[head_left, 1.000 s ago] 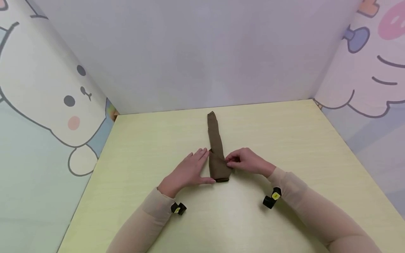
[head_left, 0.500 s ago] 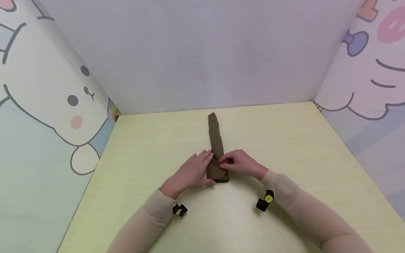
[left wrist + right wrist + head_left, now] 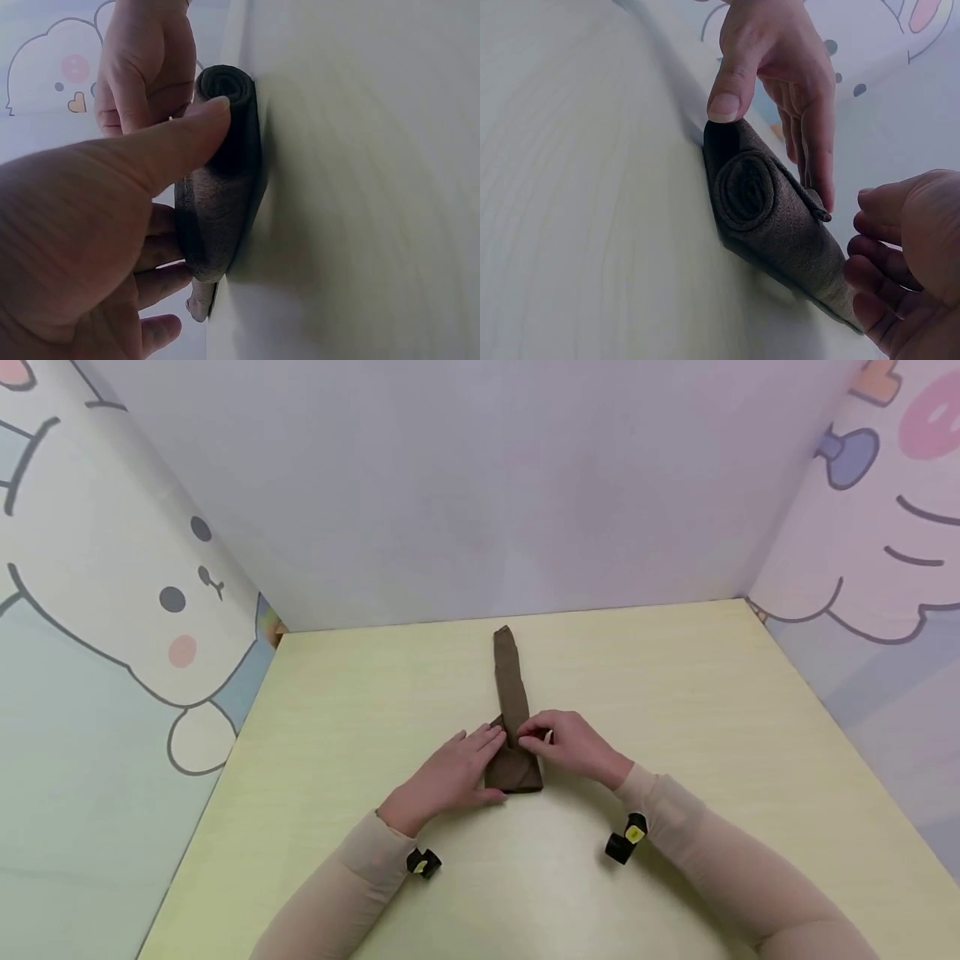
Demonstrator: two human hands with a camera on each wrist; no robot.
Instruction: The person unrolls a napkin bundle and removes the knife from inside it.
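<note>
A brown cloth lies on the table, its near part folded into a short packet and a narrow strip of it running toward the back. At the near end its layers show as a tight spiral roll in the right wrist view. My left hand rests along the packet's left side, fingers stretched over the edge, thumb at the near end. My right hand has curled fingers, thumb and index tips close together over the strip's base. I cannot tell whether it pinches any cloth.
A pale wooden table bears the cloth. Behind it stands a plain light wall. Panels with cartoon animals flank the table at left and right. A small black camera sits at each wrist.
My right hand has moved left from the packet's right edge to the strip's base. The packet's top layer is now folded across to the left, under my left fingers.
</note>
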